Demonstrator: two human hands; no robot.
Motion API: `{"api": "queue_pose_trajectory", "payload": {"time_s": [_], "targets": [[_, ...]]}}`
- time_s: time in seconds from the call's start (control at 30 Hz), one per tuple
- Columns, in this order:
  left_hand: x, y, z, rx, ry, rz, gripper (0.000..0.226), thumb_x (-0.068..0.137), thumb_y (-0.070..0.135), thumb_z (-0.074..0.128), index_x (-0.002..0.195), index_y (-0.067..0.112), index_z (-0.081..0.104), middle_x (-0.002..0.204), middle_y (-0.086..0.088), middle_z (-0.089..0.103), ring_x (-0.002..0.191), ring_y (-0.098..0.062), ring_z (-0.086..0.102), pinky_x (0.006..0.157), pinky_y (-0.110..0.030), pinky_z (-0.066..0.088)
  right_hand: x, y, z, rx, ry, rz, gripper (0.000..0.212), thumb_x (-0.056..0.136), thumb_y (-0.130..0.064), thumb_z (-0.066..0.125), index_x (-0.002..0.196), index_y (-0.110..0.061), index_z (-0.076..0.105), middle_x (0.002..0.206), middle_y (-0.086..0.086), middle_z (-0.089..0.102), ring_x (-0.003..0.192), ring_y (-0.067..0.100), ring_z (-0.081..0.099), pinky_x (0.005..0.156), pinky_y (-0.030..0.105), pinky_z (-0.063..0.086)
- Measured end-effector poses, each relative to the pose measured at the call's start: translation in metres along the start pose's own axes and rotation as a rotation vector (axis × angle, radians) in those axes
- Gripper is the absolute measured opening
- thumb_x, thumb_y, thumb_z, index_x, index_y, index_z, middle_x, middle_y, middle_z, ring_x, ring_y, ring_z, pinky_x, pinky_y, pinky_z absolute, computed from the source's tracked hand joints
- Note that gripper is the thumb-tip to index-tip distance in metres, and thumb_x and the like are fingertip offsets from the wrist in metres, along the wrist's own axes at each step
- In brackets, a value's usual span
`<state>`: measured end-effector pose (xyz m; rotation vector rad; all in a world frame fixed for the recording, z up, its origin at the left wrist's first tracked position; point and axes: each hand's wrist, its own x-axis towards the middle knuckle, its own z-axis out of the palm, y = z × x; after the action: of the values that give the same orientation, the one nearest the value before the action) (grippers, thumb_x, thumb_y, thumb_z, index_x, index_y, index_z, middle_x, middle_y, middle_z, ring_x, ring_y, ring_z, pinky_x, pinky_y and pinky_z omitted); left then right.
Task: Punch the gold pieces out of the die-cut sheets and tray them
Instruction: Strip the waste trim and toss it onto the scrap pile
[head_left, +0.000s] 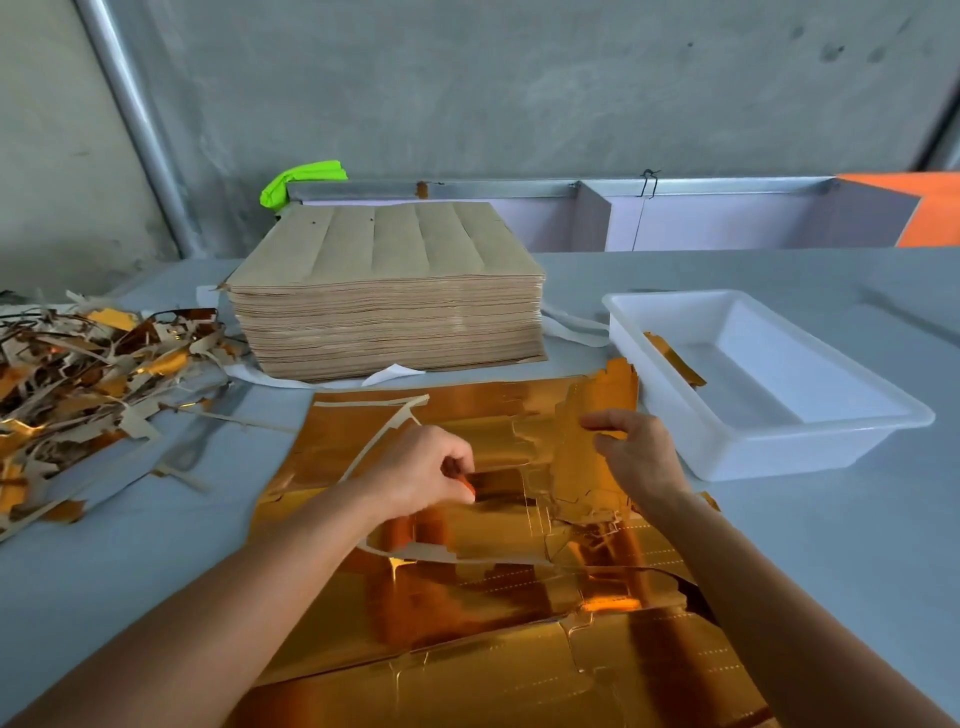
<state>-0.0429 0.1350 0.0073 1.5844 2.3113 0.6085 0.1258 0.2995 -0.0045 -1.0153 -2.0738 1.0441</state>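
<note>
Between the left hand (423, 470), pinching the gold sheet (467, 519), and the right hand (636, 457), gripping a half-freed gold piece (592, 431), work looks barely begun: beyond the right hand, the white tray (769, 415) holds one piece (675, 358), and a tall stack (389, 291) waits.

Scrap heap (78, 374) at table's left edge: cut off by the frame. Gold sheets (519, 649): near end runs off the bottom edge. Left hand (421, 473): fingertips curled under, hidden. Orange shape (930, 208), far right: cropped, unidentifiable.
</note>
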Motion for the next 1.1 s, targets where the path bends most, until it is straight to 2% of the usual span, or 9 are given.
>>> {"api": "queue_pose_trajectory", "payload": {"time_s": [0.07, 0.13, 0.23, 0.43, 0.53, 0.67, 0.8, 0.97, 1.1], "targets": [[-0.002, -0.006, -0.011, -0.130, 0.038, -0.005, 0.021, 0.076, 0.021, 0.077, 0.065, 0.031, 0.063, 0.062, 0.016, 0.061, 0.060, 0.004, 0.055, 0.059, -0.011, 0.039, 0.000, -0.001, 0.000, -0.002, -0.021, -0.024, 0.032, 0.094, 0.002, 0.049, 0.114, -0.014, 0.067, 0.122, 0.004, 0.062, 0.087, 0.002, 0.052, 0.058, 0.006, 0.035], [-0.005, -0.010, -0.021, -0.323, 0.055, -0.009, 0.016, 0.079, 0.016, 0.075, 0.067, 0.022, 0.067, 0.061, 0.014, 0.063, 0.056, 0.005, 0.054, 0.057, -0.011, 0.044, 0.000, -0.005, 0.000, -0.002, -0.045, -0.058, 0.032, 0.095, 0.001, 0.047, 0.114, -0.015, 0.068, 0.116, 0.002, 0.063, 0.071, -0.002, 0.046, 0.058, 0.008, 0.037], [-0.006, -0.016, -0.029, -0.539, 0.098, -0.015, 0.010, 0.082, 0.011, 0.070, 0.072, 0.016, 0.070, 0.071, 0.006, 0.069, 0.068, -0.003, 0.061, 0.069, -0.011, 0.049, -0.003, -0.019, 0.003, -0.014, -0.098, -0.129, 0.030, 0.097, -0.004, 0.046, 0.113, -0.016, 0.068, 0.110, -0.006, 0.056, 0.094, 0.005, 0.051, 0.081, 0.017, 0.044], [0.004, -0.015, -0.028, -0.632, 0.170, -0.066, 0.011, 0.084, 0.012, 0.068, 0.077, 0.020, 0.070, 0.077, 0.001, 0.070, 0.071, -0.006, 0.063, 0.072, -0.019, 0.050, -0.018, -0.048, 0.022, 0.346, -0.328, -0.103, 0.046, 0.087, -0.054, 0.049, 0.084, -0.015, 0.073, 0.080, 0.004, 0.071, 0.079, 0.014, 0.064, 0.074, 0.028, 0.046], [0.006, -0.013, -0.031, -0.558, 0.139, -0.037, 0.006, 0.084, 0.013, 0.069, 0.080, 0.018, 0.070, 0.079, -0.003, 0.072, 0.072, -0.010, 0.066, 0.072, -0.023, 0.053, -0.017, -0.051, 0.032, 0.280, -0.328, -0.143, 0.026, 0.087, -0.032, 0.067, 0.075, -0.009, 0.071, 0.074, 0.013, 0.065, 0.069, 0.015, 0.056, 0.067, 0.031, 0.045], [0.004, -0.022, -0.048, -0.238, -0.014, -0.053, 0.020, 0.075, 0.025, 0.079, 0.091, 0.028, 0.067, 0.090, 0.011, 0.070, 0.085, -0.001, 0.063, 0.078, -0.021, 0.051, -0.011, -0.050, 0.032, 0.296, -0.254, -0.101, 0.021, 0.087, -0.023, 0.066, 0.069, -0.014, 0.070, 0.066, 0.000, 0.062, 0.065, 0.010, 0.054, 0.062, 0.027, 0.045], [0.001, -0.030, -0.058, 0.097, -0.028, -0.070, 0.037, 0.070, 0.030, 0.082, 0.102, 0.033, 0.064, 0.095, 0.019, 0.061, 0.101, -0.008, 0.050, 0.091, -0.032, 0.035, -0.011, -0.047, 0.031, 0.346, -0.226, -0.037, 0.023, 0.087, -0.019, 0.066, 0.065, -0.015, 0.069, 0.070, 0.009, 0.063, 0.072, 0.024, 0.056, 0.071, 0.047, 0.051], [0.003, -0.032, -0.050, 0.117, 0.001, -0.035, 0.042, 0.073, 0.022, 0.080, 0.112, 0.026, 0.063, 0.087, 0.016, 0.053, 0.096, -0.012, 0.052, 0.079, -0.026, 0.041, -0.016, -0.045, 0.041, 0.423, -0.188, 0.107, 0.017, 0.088, -0.016, 0.065, 0.073, -0.011, 0.070, 0.088, 0.014, 0.071, 0.094, 0.032, 0.065, 0.091, 0.050, 0.050], [0.005, -0.034, -0.048, 0.021, -0.038, -0.046, 0.039, 0.072, 0.021, 0.082, 0.103, 0.030, 0.059, 0.090, 0.018, 0.054, 0.088, -0.002, 0.054, 0.066, -0.017, 0.039, -0.015, -0.045, 0.041, 0.501, -0.149, 0.190, 0.016, 0.088, -0.013, 0.066, 0.073, -0.011, 0.071, 0.085, 0.010, 0.073, 0.090, 0.029, 0.068, 0.085, 0.041, 0.054]]}}
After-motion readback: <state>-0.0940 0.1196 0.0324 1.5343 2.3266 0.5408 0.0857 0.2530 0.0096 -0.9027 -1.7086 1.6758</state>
